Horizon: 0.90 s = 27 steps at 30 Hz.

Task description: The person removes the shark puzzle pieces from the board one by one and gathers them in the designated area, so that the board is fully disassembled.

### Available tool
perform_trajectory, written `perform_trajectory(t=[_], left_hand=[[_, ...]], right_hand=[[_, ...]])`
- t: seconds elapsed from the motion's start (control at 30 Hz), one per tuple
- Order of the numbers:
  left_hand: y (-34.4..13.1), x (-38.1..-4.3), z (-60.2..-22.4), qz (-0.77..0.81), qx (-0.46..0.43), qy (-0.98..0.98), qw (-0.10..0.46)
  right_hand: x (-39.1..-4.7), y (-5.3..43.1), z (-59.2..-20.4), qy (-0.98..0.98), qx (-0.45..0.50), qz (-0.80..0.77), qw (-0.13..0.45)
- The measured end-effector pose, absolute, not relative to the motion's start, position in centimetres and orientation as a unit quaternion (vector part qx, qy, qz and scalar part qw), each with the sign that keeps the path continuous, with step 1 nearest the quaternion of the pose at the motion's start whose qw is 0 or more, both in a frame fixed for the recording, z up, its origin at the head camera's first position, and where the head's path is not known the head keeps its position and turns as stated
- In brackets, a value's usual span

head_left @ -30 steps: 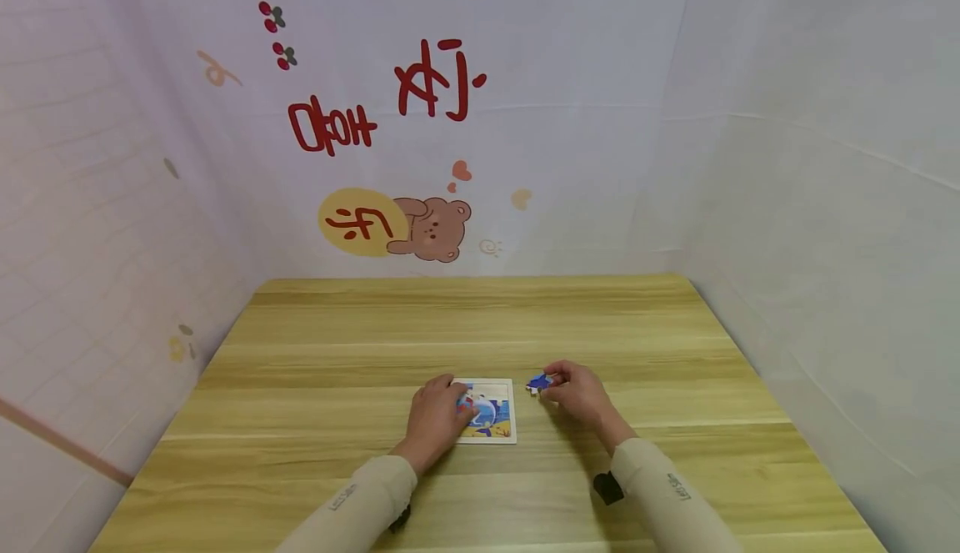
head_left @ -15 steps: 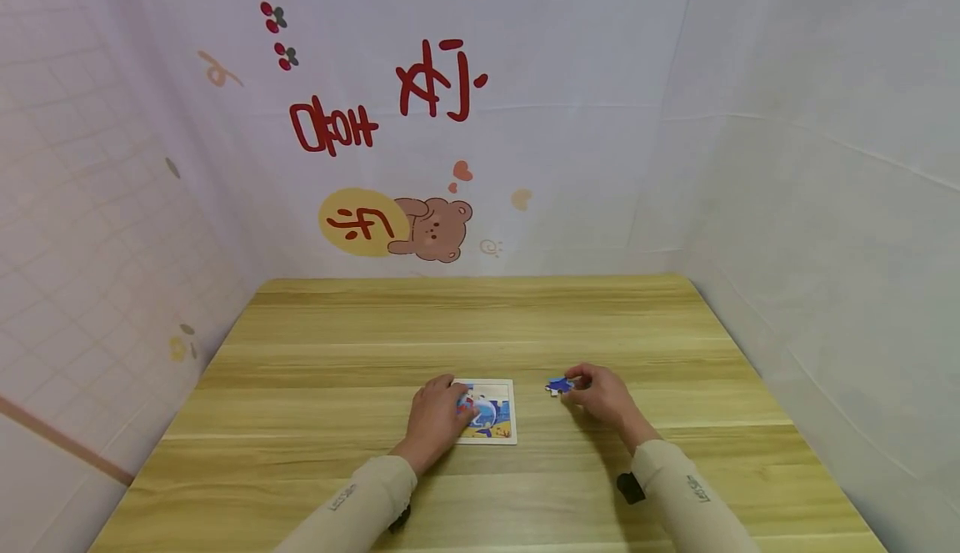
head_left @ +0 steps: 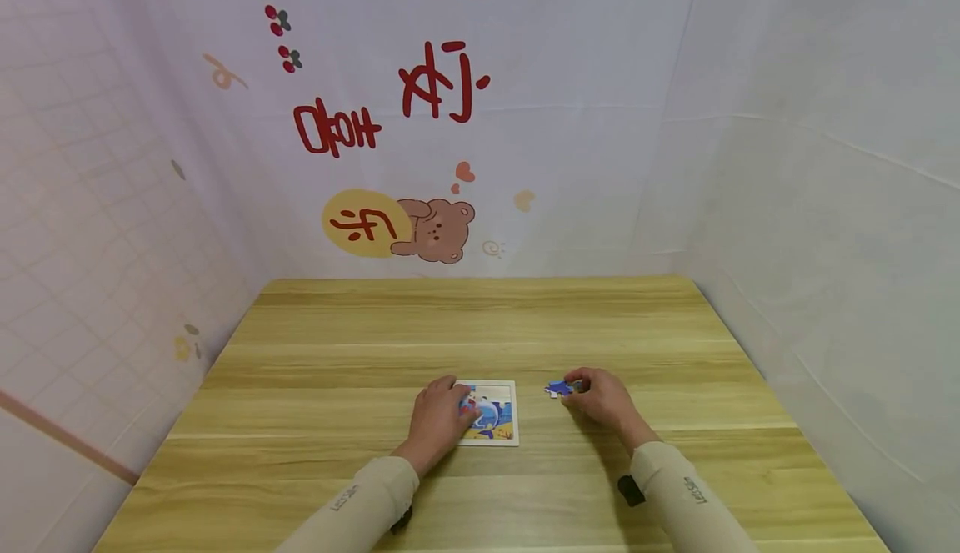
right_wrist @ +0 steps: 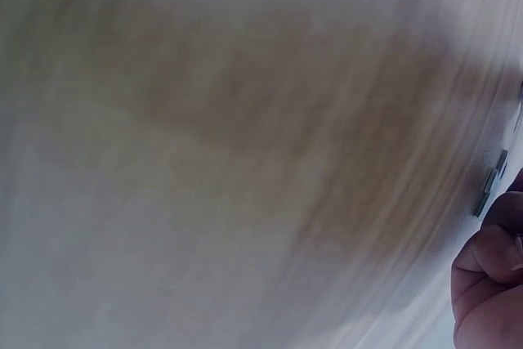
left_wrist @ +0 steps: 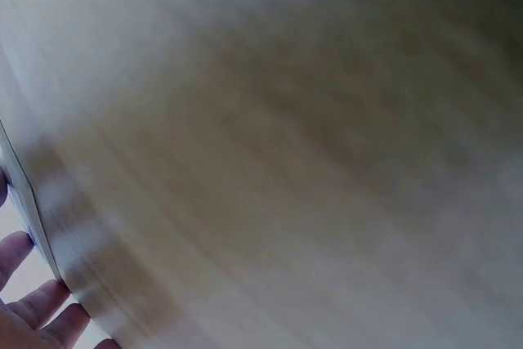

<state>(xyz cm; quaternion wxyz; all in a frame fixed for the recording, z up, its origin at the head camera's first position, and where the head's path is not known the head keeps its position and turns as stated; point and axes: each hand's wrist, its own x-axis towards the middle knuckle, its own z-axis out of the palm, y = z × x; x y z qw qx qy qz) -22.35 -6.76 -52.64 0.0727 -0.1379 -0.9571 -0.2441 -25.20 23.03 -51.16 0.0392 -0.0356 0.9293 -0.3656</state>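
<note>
A white-framed jigsaw puzzle (head_left: 515, 421) with a dolphin picture lies flat on the table; a pale gap shows in its upper part. My left hand (head_left: 435, 421) grips its left side, thumb over the picture. In the left wrist view, fingers (left_wrist: 67, 324) of that hand meet the puzzle frame's edge (left_wrist: 34, 217). To the right of the frame, my right hand (head_left: 606, 401) pinches a blue puzzle piece (head_left: 558, 389) between thumb and fingers, low over the table. The right wrist view catches only curled fingers (right_wrist: 490, 263) and the edge of a thin piece (right_wrist: 490, 187).
The wooden table (head_left: 375, 311) extends around both hands. White printed cloth (head_left: 570, 161) hangs behind it, with pale walls on the left and right. A dark band (head_left: 631, 490) sits at the right wrist.
My right hand has moved right, away from the puzzle frame, with the piece in its fingers, then nearly stopped. The left hand keeps its place on the frame.
</note>
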Motion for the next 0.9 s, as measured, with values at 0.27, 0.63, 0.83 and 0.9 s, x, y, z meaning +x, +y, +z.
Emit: perform_trajectory(t=[0.27,0.63,0.83,0.9], left_hand=[[-7.1,-22.3,-52.7,-0.249,-0.133,-0.957,0.071],[-8.5,-22.2,-52.3,-0.232,-0.121,-0.961,0.084],[-10.1,-22.1,-52.5,-0.252,-0.119,-0.957,0.082],[-10.6,-22.1,-52.4,-0.258,-0.118,-0.956,0.077]], right_hand=[[-25.2,22.3,-50.9,0.930,-0.026,-0.366,0.036],[-25.0,18.9,-50.0,0.919,-0.052,-0.390,0.023],[-24.7,15.5,-49.7,0.913,-0.058,-0.402,0.034],[-24.7,14.1,-49.7,0.908,-0.063,-0.412,0.046]])
